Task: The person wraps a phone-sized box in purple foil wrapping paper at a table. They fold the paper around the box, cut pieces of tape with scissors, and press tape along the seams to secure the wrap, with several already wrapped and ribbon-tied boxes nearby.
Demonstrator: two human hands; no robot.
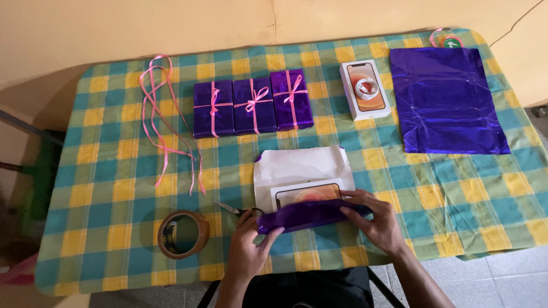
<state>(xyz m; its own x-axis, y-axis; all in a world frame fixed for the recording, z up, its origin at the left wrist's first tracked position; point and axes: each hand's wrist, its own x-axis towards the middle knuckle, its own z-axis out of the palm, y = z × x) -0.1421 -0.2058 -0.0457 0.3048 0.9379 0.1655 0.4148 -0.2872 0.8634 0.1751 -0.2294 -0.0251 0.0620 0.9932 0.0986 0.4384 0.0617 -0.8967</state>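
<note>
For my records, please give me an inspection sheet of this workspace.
Surface: table with checked cloth.
Job's things: phone box on purple wrapping paper, near edge folded over it.
Clutter: three wrapped boxes, pink ribbon, tape roll, scissors, second phone box, spare purple sheet, ribbon spool.
Grippers: left hand and right hand press the fold.
Cables: thin wire on wall.
Surroundings: tiled floor.

We saw a table draped in a teal, yellow and green checked cloth standing against a plain cream plaster wall, with pale grey tiled floor at lower right and dim shadow along the left side.
</note>
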